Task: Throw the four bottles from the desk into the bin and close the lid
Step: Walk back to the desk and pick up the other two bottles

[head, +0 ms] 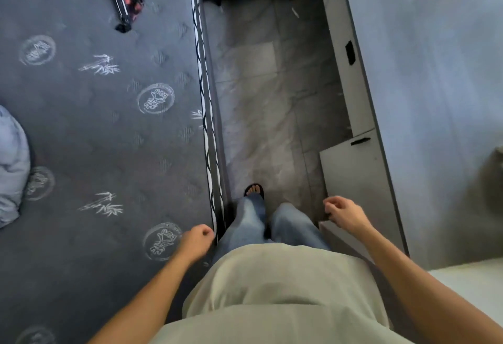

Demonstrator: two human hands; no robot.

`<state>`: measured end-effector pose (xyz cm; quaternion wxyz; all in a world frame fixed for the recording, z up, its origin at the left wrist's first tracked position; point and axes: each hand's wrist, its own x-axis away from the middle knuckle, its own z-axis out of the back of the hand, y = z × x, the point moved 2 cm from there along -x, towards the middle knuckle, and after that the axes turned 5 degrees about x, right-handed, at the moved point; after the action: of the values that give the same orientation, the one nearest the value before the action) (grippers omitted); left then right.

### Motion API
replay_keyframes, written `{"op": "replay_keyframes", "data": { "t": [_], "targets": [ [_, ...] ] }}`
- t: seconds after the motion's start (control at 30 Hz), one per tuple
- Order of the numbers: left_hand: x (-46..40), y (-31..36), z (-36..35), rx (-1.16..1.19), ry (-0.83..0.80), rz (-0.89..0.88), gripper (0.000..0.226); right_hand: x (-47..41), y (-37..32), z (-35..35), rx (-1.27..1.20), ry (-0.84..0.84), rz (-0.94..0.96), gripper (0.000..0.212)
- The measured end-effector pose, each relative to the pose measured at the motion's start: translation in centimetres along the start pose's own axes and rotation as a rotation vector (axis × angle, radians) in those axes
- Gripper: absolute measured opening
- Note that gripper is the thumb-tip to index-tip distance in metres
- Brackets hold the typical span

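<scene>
Walking the grey tiled floor (253, 114) between grey patterned mattress (109, 125) and white cabinet (351, 169). Left hand (196, 243), right hand (344, 213): fingers loosely curled, holding nothing. 4 bottles and bin out of view.

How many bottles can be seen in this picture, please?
0. No bottle, desk or bin shows. The left hand over the mattress and the right hand are empty. Bottles are probably outside the view.

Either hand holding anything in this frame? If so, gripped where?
Nothing is held. The left hand and the right hand are both loosely curled and empty, hanging at the person's sides. No bottle or bin is in view.
</scene>
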<state>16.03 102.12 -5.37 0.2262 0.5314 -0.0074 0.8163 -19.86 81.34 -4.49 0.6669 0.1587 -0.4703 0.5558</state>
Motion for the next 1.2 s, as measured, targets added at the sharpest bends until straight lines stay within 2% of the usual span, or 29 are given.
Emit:
{"op": "replay_keyframes", "data": {
  "t": [0.27, 0.43, 0.57, 0.7, 0.9, 1.03, 1.2],
  "targets": [
    [-9.0, 18.8, 10.4, -0.043, 0.025, -0.237, 0.021, -1.8, 1.3, 1.6, -0.012, -0.131, -0.239, 0.029],
    [-13.7, 27.6, 14.1, -0.092, 0.029, -0.293, 0.02, -5.6, -0.8, 5.0, 0.018, -0.144, -0.302, 0.04],
    [-15.7, 30.8, 16.7, -0.132, 0.042, -0.252, 0.016, -10.4, -5.4, 9.8, -0.077, -0.133, -0.278, 0.035],
    [-17.3, 31.7, 19.7, -0.19, 0.022, -0.195, 0.012, -15.7, -12.9, 15.5, -0.095, -0.036, -0.171, 0.029],
    [-20.4, 31.6, 24.2, -0.318, -0.022, -0.086, 0.022, -23.5, -22.7, 22.7, -0.182, 0.07, -0.022, 0.027],
    [-23.6, 33.5, 28.1, -0.383, -0.075, -0.074, 0.025, -28.2, -27.6, 25.9, -0.258, 0.086, -0.006, 0.026],
    [-29.1, 41.4, 33.7, -0.443, -0.1, -0.113, 0.023, -31.1, -31.4, 27.4, -0.318, 0.108, -0.082, 0.026]
  ]
}}
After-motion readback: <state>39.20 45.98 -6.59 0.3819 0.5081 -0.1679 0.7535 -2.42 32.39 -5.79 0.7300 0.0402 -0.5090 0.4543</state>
